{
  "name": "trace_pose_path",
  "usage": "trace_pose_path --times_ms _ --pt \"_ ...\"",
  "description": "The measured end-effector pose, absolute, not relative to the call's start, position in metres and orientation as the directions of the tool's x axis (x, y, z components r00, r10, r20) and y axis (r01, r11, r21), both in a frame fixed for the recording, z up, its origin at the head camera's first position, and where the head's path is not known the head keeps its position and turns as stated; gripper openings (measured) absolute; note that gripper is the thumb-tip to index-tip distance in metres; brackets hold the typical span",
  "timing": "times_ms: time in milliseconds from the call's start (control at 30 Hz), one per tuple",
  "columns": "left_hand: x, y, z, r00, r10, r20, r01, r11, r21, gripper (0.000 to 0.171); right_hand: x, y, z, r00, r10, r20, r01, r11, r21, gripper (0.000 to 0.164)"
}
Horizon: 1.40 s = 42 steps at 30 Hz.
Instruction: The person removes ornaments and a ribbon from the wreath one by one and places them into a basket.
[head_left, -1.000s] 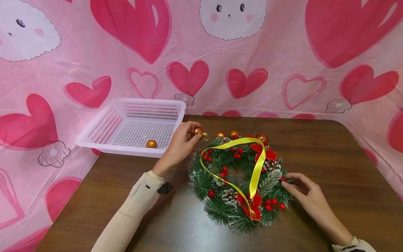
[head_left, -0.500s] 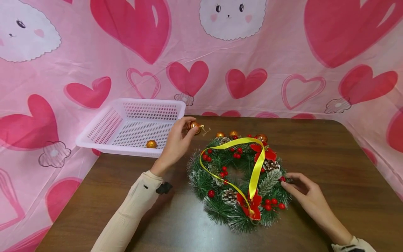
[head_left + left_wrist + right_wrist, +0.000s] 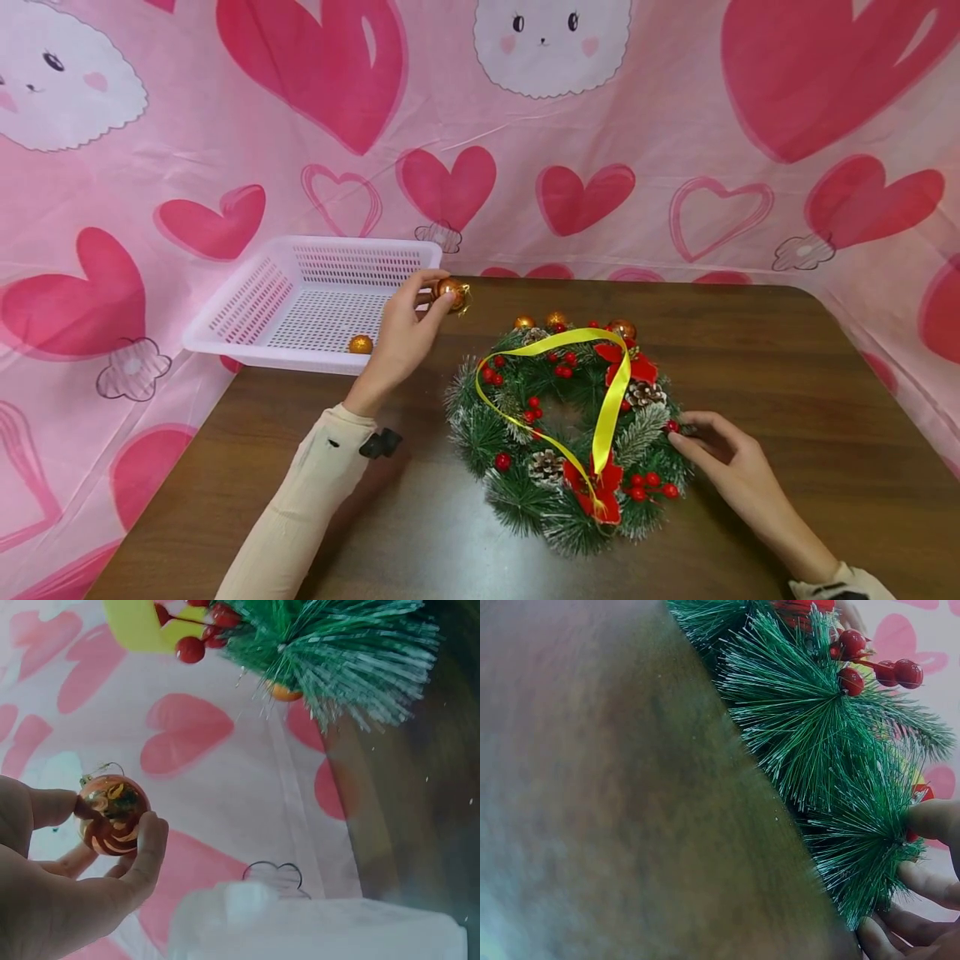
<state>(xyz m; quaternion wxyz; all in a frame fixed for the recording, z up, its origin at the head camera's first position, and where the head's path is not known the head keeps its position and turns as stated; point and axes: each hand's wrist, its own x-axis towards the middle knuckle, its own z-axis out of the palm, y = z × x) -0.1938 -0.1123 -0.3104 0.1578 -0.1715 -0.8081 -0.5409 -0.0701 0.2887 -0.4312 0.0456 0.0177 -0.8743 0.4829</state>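
Note:
My left hand (image 3: pixel 405 333) holds a shiny copper Christmas bauble (image 3: pixel 451 293) between thumb and fingers, close to the basket's right rim. A thin gold hanging loop sticks out of the bauble's cap, also seen in the left wrist view, where the bauble (image 3: pixel 114 814) shows a swirl pattern. On the table lies a green Christmas wreath (image 3: pixel 517 500) with red berries, pine cones, red flowers and a yellow ribbon (image 3: pixel 609 408). My right hand (image 3: pixel 738 471) grips the wreath's right edge, thumb on top beside a red berry; in the right wrist view its fingers (image 3: pixel 930 881) curl around the green needles.
A white plastic basket (image 3: pixel 300 359) stands at the table's back left with one glittery gold bauble (image 3: pixel 361 344) inside. Behind the wreath sit two small gold baubles (image 3: pixel 524 322) and a larger copper bauble (image 3: pixel 622 330). A pink heart-patterned cloth (image 3: pixel 517 125) hangs behind the brown table (image 3: pixel 810 375).
My left hand has moved left and slightly back with the copper bauble, away from the wreath and toward the basket. The right hand and the wreath have stayed put.

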Motion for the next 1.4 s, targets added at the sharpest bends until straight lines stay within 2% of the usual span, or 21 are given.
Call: trace_pose_path --times_ms 133,400,833,1400 --pt "-0.184 -0.114 -0.293 -0.904 0.098 0.417 0.424 0.342 0.839 0.031 -0.07 0.289 -0.432 -0.995 0.011 0.095 -0.075 0.533 -0.843 0.033" --pt "-0.209 -0.137 -0.313 -0.901 0.062 0.429 0.428 0.278 0.86 0.031 -0.07 0.29 -0.43 -0.997 0.013 0.081 -0.061 0.537 -0.841 0.034" --pt "-0.218 -0.166 -0.307 -0.912 0.026 0.409 0.403 0.238 0.884 0.033 -0.07 0.289 -0.43 -0.996 0.007 0.094 -0.076 0.534 -0.842 0.033" --pt "-0.227 -0.192 -0.311 -0.927 -0.034 0.374 0.347 0.302 0.888 0.039 -0.07 0.289 -0.432 -0.995 0.004 0.103 -0.085 0.531 -0.843 0.032"
